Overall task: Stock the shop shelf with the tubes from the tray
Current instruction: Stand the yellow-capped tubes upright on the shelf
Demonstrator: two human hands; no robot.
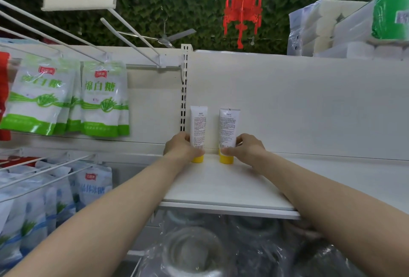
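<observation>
At the back of the white metal shelf [221,186], each hand's fingers curl round a white plastic tube standing on its yellow cap: left hand [180,148] on the left tube [198,125], right hand [245,147] on the right tube [229,127]. This looks like the placing step; next, let go without tipping them. The tray isn't in view.

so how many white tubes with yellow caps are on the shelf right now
2. Both stand cap-down on the white shelf near its back panel: left tube gripped by the left hand, right tube by the right hand. Any others are out of view.
</observation>
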